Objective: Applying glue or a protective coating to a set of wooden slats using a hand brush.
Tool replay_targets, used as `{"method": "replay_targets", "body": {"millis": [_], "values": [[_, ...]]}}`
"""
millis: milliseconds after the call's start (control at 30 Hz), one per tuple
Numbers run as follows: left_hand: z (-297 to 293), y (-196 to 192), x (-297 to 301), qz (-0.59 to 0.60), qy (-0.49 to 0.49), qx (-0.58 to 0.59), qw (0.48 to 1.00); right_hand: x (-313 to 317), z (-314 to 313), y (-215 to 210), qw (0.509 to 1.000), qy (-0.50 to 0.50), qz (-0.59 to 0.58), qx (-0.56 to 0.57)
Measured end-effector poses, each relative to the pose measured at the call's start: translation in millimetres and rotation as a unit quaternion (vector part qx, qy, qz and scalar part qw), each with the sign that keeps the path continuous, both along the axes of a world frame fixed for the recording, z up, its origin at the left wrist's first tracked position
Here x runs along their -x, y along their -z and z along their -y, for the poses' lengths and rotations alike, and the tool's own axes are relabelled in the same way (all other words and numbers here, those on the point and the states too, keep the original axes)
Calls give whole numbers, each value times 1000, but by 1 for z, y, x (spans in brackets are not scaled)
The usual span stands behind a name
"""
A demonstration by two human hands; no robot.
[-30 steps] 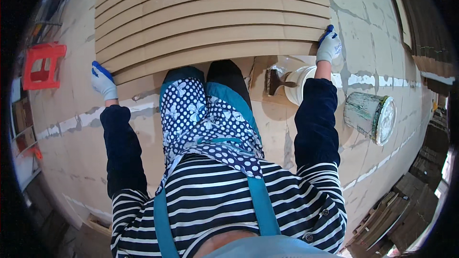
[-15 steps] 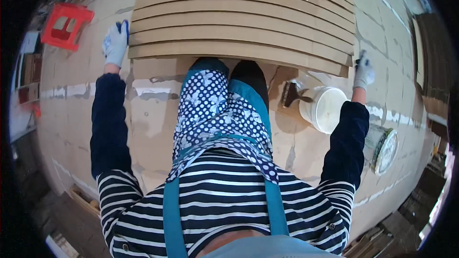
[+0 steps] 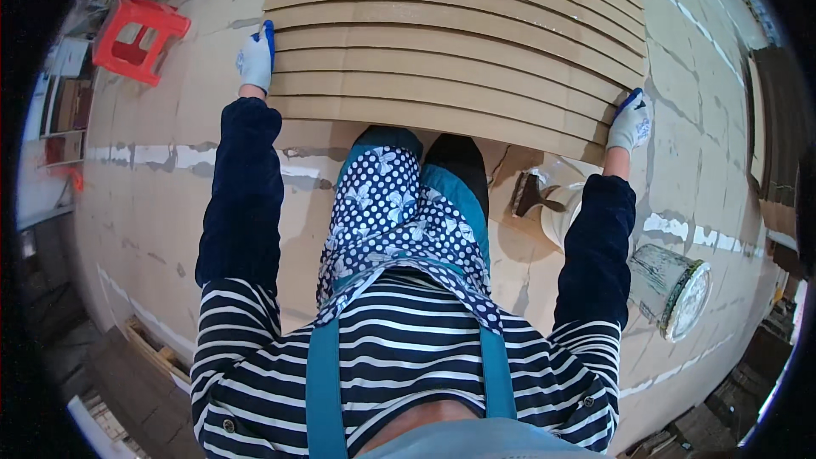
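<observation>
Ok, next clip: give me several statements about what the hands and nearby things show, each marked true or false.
1. The left hand, in a white-and-blue glove, is at the left edge of the overlapping brown cardboard sheets. True.
2. The right hand is bare. False: that hand wears a white-and-blue glove too.
3. The red plastic stool is left of the sheets. True.
4. The dark-bristled brush is in the right hand. False: the brush is by the round white bucket; that hand is at the sheets' right edge.
5. The green-streaked pail is farther right than the bucket. True.
</observation>
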State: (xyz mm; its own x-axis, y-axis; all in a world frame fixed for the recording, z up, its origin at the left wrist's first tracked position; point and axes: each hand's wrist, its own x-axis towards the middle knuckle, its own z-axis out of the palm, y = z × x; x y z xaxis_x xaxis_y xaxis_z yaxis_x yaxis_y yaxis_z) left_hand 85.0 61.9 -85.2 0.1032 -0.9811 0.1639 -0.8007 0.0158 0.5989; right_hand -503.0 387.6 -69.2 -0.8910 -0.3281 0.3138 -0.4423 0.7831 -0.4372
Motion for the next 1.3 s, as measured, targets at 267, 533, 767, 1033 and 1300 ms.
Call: {"method": "replay_targets", "body": {"millis": [267,533,767,1033,1300], "values": [[-11,26,18,-162,-75,157,971,21,-7,23,997,-33,-51,47],[-26,15,24,-100,-89,175,975,41,-15,34,985,-8,70,155],[-17,13,7,-68,-73,159,982,22,-11,21,990,-27,17,135],[-52,17,12,-193,-78,130,969,16,-4,19,999,36,-7,-27],[-64,12,19,-16,-85,157,984,4,-16,6,998,30,24,52]]}}
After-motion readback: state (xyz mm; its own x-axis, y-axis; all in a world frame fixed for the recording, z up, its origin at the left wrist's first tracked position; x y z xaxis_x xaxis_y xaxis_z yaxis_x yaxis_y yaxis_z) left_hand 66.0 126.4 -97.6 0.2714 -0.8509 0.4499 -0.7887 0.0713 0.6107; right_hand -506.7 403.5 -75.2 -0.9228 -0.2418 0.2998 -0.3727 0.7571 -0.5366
